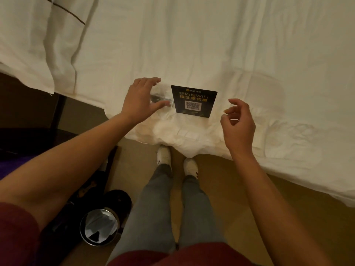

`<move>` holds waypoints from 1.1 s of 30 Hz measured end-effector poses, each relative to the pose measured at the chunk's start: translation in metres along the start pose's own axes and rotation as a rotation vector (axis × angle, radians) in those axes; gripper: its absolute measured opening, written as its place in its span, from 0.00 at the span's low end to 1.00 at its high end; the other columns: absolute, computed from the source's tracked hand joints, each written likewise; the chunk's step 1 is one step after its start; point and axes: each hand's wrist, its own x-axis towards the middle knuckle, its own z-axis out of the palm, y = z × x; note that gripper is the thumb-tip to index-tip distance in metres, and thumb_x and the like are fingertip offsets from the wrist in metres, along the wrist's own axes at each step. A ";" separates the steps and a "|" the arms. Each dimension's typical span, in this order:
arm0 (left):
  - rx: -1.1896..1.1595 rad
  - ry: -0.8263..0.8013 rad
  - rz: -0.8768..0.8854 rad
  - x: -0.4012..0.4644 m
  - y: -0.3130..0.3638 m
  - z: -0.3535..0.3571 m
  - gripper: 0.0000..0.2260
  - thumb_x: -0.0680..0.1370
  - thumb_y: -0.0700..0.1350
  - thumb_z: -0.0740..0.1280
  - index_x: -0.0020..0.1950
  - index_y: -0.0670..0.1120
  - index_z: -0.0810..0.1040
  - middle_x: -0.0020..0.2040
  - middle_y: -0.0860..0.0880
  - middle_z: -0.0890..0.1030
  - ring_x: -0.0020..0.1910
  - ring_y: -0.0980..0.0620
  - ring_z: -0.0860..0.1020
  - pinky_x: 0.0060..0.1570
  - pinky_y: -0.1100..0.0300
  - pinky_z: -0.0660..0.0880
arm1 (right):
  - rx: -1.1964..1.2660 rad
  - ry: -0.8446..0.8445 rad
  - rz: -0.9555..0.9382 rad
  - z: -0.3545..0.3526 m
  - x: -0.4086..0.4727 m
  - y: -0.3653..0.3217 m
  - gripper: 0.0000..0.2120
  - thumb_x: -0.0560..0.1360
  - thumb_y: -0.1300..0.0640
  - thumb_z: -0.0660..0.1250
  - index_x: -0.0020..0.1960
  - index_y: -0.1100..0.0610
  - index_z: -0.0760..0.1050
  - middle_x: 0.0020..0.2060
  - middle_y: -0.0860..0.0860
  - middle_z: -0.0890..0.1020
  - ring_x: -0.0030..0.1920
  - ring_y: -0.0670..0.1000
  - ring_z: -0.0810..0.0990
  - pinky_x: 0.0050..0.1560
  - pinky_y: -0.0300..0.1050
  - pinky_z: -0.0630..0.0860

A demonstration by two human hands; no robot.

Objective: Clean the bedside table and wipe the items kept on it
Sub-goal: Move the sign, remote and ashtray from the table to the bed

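A black WiFi sign [194, 101] with yellow characters and a QR code stands on the white bed [211, 45] near its edge. Just left of it sits a clear glass object [163, 98], hard to make out against the sheet. My left hand [141, 98] curves around that glass, fingers and thumb on either side; whether it grips it I cannot tell. My right hand [238, 123] hovers to the right of the sign, fingers apart and loosely curled, holding nothing.
A round metal bin [100, 226] with a plastic liner stands on the floor at lower left, beside dark furniture [28, 131]. A folded white duvet [48, 35] lies at the bed's upper left. My legs and white shoes [177, 160] stand against the bed edge.
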 end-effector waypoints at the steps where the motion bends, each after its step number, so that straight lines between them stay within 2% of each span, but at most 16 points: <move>1: 0.009 0.035 -0.015 -0.006 0.001 0.001 0.32 0.75 0.62 0.72 0.72 0.47 0.72 0.67 0.46 0.78 0.66 0.43 0.74 0.67 0.48 0.71 | 0.012 -0.020 -0.022 -0.003 -0.002 -0.003 0.19 0.78 0.64 0.69 0.66 0.50 0.75 0.49 0.48 0.82 0.47 0.44 0.82 0.45 0.31 0.79; 7: 0.006 0.165 -0.156 -0.055 0.003 0.007 0.26 0.77 0.59 0.72 0.71 0.48 0.73 0.68 0.45 0.76 0.66 0.43 0.73 0.66 0.48 0.72 | 0.085 -0.189 -0.147 -0.004 -0.021 -0.021 0.20 0.78 0.66 0.69 0.67 0.51 0.75 0.50 0.48 0.83 0.47 0.48 0.83 0.46 0.39 0.83; 13: 0.052 0.275 -0.251 -0.121 -0.012 0.003 0.21 0.78 0.55 0.71 0.70 0.53 0.76 0.71 0.46 0.73 0.65 0.43 0.74 0.64 0.47 0.72 | 0.120 -0.381 -0.278 0.033 -0.047 -0.041 0.20 0.76 0.66 0.69 0.66 0.54 0.76 0.51 0.50 0.82 0.44 0.46 0.81 0.43 0.33 0.79; 17: 0.050 0.332 -0.374 -0.177 -0.034 -0.006 0.19 0.78 0.55 0.71 0.68 0.54 0.77 0.69 0.46 0.73 0.62 0.44 0.74 0.60 0.47 0.76 | 0.112 -0.514 -0.374 0.073 -0.077 -0.058 0.19 0.76 0.64 0.71 0.64 0.51 0.77 0.53 0.48 0.81 0.45 0.45 0.81 0.42 0.36 0.80; 20: 0.066 0.389 -0.442 -0.221 -0.058 -0.018 0.18 0.79 0.54 0.70 0.68 0.53 0.79 0.67 0.44 0.74 0.58 0.43 0.74 0.57 0.46 0.76 | 0.084 -0.604 -0.450 0.110 -0.101 -0.067 0.18 0.77 0.60 0.71 0.65 0.49 0.76 0.56 0.47 0.81 0.47 0.44 0.81 0.43 0.34 0.80; 23: 0.080 0.450 -0.541 -0.265 -0.091 -0.028 0.18 0.79 0.55 0.69 0.68 0.54 0.78 0.69 0.45 0.72 0.58 0.44 0.73 0.57 0.49 0.75 | 0.059 -0.699 -0.508 0.150 -0.131 -0.080 0.18 0.78 0.57 0.72 0.66 0.47 0.75 0.58 0.46 0.80 0.48 0.44 0.81 0.44 0.31 0.79; 28: 0.060 0.545 -0.690 -0.341 -0.149 -0.049 0.20 0.79 0.55 0.69 0.70 0.55 0.76 0.72 0.46 0.70 0.58 0.45 0.73 0.59 0.51 0.74 | 0.021 -0.848 -0.615 0.217 -0.192 -0.111 0.19 0.77 0.58 0.72 0.66 0.49 0.75 0.59 0.48 0.79 0.47 0.42 0.80 0.45 0.30 0.78; 33: 0.066 0.582 -0.811 -0.418 -0.217 -0.085 0.21 0.78 0.56 0.70 0.71 0.55 0.76 0.72 0.46 0.70 0.58 0.44 0.73 0.59 0.49 0.74 | 0.040 -0.944 -0.695 0.287 -0.253 -0.150 0.20 0.76 0.57 0.73 0.67 0.51 0.74 0.58 0.48 0.78 0.44 0.45 0.80 0.43 0.33 0.77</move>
